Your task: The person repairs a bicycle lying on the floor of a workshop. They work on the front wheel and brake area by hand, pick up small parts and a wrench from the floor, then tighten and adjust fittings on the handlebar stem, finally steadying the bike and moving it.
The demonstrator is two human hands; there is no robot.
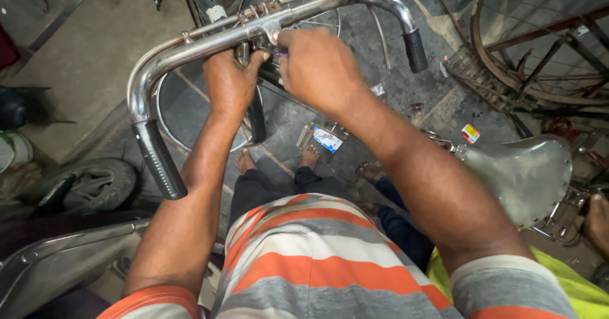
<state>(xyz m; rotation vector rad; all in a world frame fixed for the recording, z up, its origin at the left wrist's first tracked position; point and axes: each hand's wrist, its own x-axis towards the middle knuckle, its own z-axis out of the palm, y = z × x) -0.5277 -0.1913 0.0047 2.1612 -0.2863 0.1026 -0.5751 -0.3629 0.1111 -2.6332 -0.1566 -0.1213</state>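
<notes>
The chrome bicycle handlebar (pixel 209 39) stood before the person. The left hand (pixel 229 81) gripped its centre clamp, fingers closed. The right hand (pixel 317 65) pinched a small purple-tipped tool (pixel 281 54) there. Fastener adjustment appeared underway; steady turning seemed required next.

1. My left hand (pixel 229 81) and my right hand (pixel 317 65) are close together at the middle of the chrome handlebar (pixel 190 46); between them there is almost no gap.
2. Just above my fingers the thin brake rods (pixel 266 7) run along the bar and close that side.
3. Left of my left hand the bar curves down to the black left grip (pixel 158 159); beside this curve the space is open.
4. Right of my right hand the black right grip (pixel 415 49) hangs down, with open floor (pixel 406 87) behind it.
5. The grey saddle (pixel 526 173) stands close to my right forearm.
6. Under my arms there is room down to my feet (pixel 245 162).
</notes>
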